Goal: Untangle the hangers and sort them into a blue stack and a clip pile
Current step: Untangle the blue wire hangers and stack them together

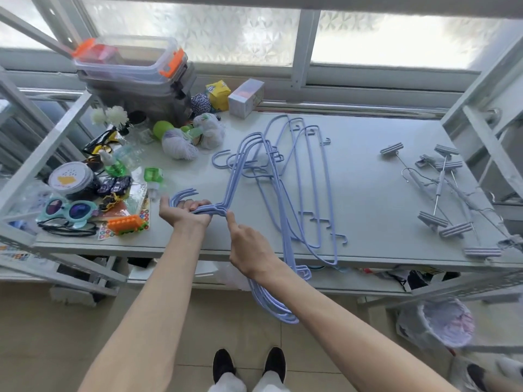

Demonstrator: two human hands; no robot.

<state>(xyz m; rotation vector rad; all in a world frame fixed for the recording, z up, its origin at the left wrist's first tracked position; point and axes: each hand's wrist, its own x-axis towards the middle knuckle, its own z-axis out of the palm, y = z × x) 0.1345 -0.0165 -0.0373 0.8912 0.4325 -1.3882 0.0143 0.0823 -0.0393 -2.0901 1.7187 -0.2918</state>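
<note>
Table (pixel 368 199): loose blue hangers (pixel 314 176) lie flat mid-top, and clip hangers (pixel 441 190) sit tangled at its right end, well apart from the blue ones. A held blue bundle (pixel 289 261) hangs across the table's front edge. Left hand (pixel 184 212) is over the table's front-left, palm up, fingers curled tight round the bundle's necks just below the hooks. Right hand (pixel 250 250) is at the front edge, index finger straight with its tip on the bundle's bend, other fingers loosely curled, can't tell if they grip wire. Round tin lid (pixel 66 176) at the table's left end has a yellow mark, print too blurred to read.
</note>
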